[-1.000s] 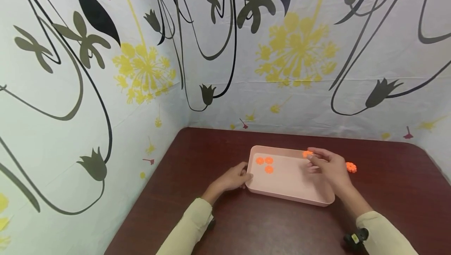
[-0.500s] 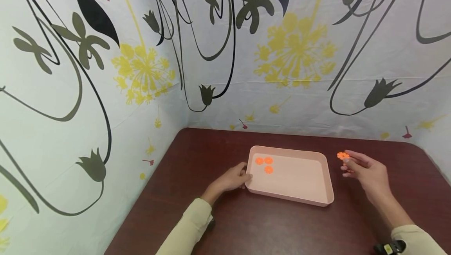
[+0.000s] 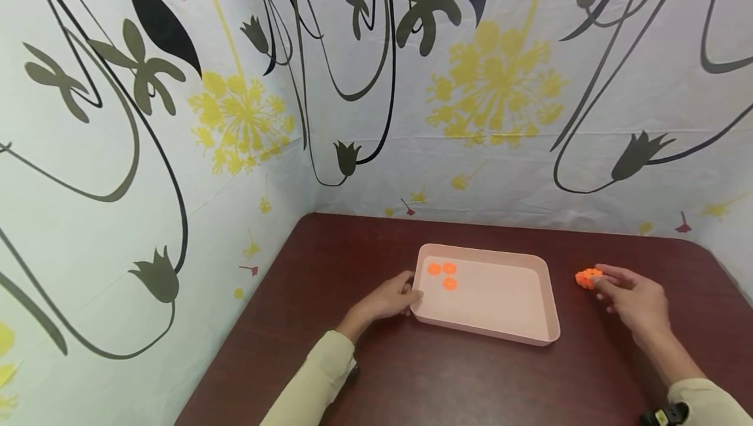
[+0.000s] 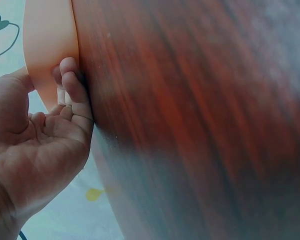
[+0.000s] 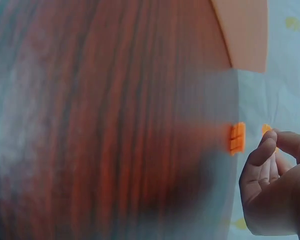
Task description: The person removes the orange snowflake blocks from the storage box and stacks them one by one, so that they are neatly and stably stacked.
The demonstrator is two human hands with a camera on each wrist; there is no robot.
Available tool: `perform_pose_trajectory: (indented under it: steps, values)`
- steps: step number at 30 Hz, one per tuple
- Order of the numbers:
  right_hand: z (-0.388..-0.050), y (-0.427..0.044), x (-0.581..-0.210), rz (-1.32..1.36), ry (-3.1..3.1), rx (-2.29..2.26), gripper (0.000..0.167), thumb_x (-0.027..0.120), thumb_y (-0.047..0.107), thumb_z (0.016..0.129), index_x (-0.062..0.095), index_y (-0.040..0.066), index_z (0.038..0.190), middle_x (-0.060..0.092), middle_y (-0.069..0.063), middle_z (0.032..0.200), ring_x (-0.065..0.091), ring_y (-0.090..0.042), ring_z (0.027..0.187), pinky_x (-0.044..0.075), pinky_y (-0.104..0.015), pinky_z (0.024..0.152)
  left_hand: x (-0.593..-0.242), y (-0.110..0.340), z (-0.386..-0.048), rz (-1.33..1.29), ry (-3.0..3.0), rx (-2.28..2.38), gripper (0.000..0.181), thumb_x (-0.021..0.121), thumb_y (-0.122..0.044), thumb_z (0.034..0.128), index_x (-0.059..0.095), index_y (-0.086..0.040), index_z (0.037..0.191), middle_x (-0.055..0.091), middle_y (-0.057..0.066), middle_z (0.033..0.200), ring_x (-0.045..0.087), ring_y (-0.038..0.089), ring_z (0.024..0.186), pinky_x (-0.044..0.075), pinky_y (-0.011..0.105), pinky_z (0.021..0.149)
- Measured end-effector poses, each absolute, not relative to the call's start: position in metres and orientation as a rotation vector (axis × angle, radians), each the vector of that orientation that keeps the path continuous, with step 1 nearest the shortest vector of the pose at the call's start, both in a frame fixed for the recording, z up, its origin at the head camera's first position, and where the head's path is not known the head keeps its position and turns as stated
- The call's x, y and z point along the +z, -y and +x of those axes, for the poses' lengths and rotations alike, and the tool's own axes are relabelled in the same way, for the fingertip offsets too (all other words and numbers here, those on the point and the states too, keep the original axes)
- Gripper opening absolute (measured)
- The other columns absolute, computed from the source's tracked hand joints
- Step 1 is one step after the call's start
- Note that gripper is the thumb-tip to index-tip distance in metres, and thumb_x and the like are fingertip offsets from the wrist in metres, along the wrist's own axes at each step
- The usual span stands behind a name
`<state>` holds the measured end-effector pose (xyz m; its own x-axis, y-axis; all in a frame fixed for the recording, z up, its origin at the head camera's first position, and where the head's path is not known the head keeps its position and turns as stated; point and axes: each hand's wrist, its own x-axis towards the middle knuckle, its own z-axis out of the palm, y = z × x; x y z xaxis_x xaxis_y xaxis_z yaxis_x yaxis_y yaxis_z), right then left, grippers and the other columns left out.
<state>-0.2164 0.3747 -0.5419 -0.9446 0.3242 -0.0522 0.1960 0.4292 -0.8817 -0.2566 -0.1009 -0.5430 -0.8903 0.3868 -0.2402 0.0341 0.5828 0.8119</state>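
My left hand (image 3: 388, 296) grips the left end of a shallow pink tray (image 3: 544, 295), thumb over the rim and fingers curled against the outer wall; in the left wrist view, the fingers (image 4: 75, 90) show on that wall. Three orange flower-shaped discs (image 3: 450, 283) lie flat in the tray's far left corner. Right of the tray, my right hand (image 3: 638, 298) pinches another orange flower-shaped disc (image 5: 266, 129) between thumb and fingertips. Just below it, a short stack of orange discs (image 5: 237, 138) stands on the table, with a small gap to the held one.
The dark red-brown table (image 3: 470, 380) has a wood grain and rounded far corners. White walls (image 3: 353, 119) with a flower pattern rise behind it and to the left.
My right hand has moved from over the tray's right side to the right, then down toward the stack, still pinching an orange disc. The left hand and tray have stayed put.
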Motion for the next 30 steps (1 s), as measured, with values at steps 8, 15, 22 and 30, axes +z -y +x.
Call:
perform_pose_trajectory:
  steps: [8, 15, 22, 30]
  values:
    - [-0.222, -0.375, -0.546, -0.516, 2.654, 1.401, 0.055, 0.063, 0.036, 0.106, 0.058, 0.000, 0.148, 0.066, 0.026, 0.080, 0.067, -0.006, 0.066, 0.056, -0.029, 0.056, -0.540, 0.100, -0.255, 0.356, -2.430, 1.219, 0.052, 0.065, -0.033, 0.1042, 0.049, -0.010, 0.148, 0.062, 0.001, 0.075, 0.059, 0.014, 0.064, 0.047, 0.028, 0.061]
    - [-0.227, -0.375, -0.549, -0.535, 2.713, 1.304, 0.051, 0.064, 0.034, 0.106, 0.061, 0.004, 0.146, 0.068, 0.019, 0.084, 0.062, -0.006, 0.068, 0.051, -0.029, 0.056, -0.541, 0.100, -0.257, 0.361, -2.430, 1.219, 0.053, 0.064, -0.033, 0.1049, 0.048, -0.009, 0.149, 0.062, 0.001, 0.075, 0.059, 0.015, 0.064, 0.047, 0.028, 0.060]
    - [-0.228, -0.377, -0.549, -0.500, 2.745, 1.284, 0.052, 0.063, 0.037, 0.105, 0.061, 0.005, 0.146, 0.070, 0.015, 0.083, 0.060, -0.008, 0.067, 0.047, -0.031, 0.054, -0.541, 0.099, -0.256, 0.365, -2.429, 1.222, 0.055, 0.064, -0.034, 0.1049, 0.047, -0.008, 0.151, 0.062, 0.001, 0.075, 0.059, 0.015, 0.064, 0.046, 0.028, 0.060]
    - [-0.228, -0.377, -0.552, -0.468, 2.776, 1.297, 0.051, 0.063, 0.034, 0.105, 0.059, 0.003, 0.146, 0.070, 0.008, 0.084, 0.060, -0.009, 0.066, 0.049, -0.031, 0.053, -0.539, 0.099, -0.255, 0.362, -2.433, 1.219, 0.055, 0.064, -0.033, 0.1049, 0.047, -0.008, 0.151, 0.061, 0.001, 0.074, 0.058, 0.014, 0.063, 0.046, 0.027, 0.060]
